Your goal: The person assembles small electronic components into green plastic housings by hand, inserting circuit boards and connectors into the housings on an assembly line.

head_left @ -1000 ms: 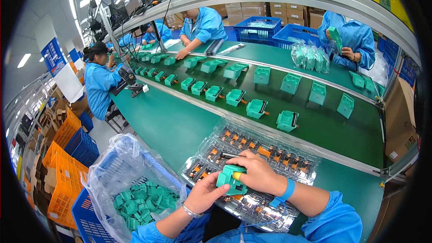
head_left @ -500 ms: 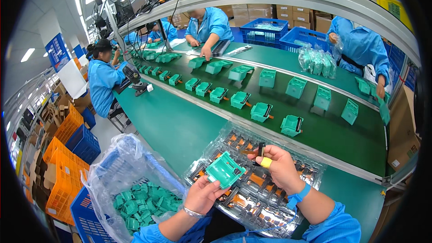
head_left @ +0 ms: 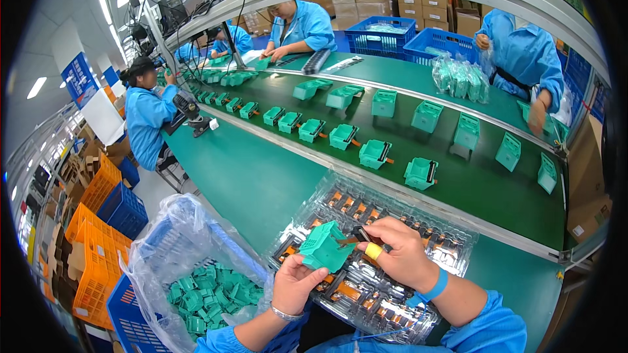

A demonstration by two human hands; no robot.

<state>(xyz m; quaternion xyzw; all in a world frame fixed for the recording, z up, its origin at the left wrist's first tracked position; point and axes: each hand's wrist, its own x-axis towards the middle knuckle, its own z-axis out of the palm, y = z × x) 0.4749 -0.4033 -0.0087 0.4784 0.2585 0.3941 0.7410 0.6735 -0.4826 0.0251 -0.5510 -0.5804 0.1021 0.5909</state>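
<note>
Head view: left hand (head_left: 294, 285) clamps green housing (head_left: 321, 249) in its grip; right hand (head_left: 400, 256) pinches black part (head_left: 359, 233). Misalignment could crease the orange ribbon (head_left: 347, 241).

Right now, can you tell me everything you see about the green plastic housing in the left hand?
The green plastic housing is boxy, with thin-looking walls and a notch on its right side. It looks like moulded plastic. It is tilted above the clear tray, gripped near its lower left by the left hand. At the notch, the right hand holds a black part with an orange strip; I can't tell whether these touch the housing.
</note>
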